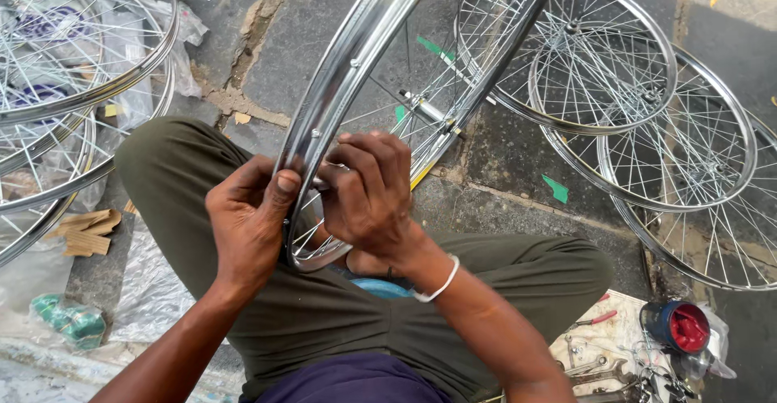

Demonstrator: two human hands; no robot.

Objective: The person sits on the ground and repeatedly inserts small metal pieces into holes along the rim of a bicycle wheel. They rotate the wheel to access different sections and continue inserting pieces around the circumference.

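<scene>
- Chrome rim (340, 71) stands tilted across the seated person's lap, its low edge between both hands.
- Left hand (247, 221) clamps the rim's outer side, thumb pressed on top; best held steady.
- Right hand (368, 193) curls inside, fingertips pinching something small at a spoke hole; turn gently, I judge.
- Finished wheels (599, 55) lie beside.

Finished spoked wheels (603, 59) lie overlapping on the stone floor (324, 31) at its upper right, and more wheels (57, 71) sit stacked over plastic wrapping at the upper left. At the floor's lower right, a red-lined round tin (678, 326) stands beside red-handled pliers (595, 319); torn cardboard pieces (87, 233) and a green bundle (69, 320) lie at the lower left.
</scene>
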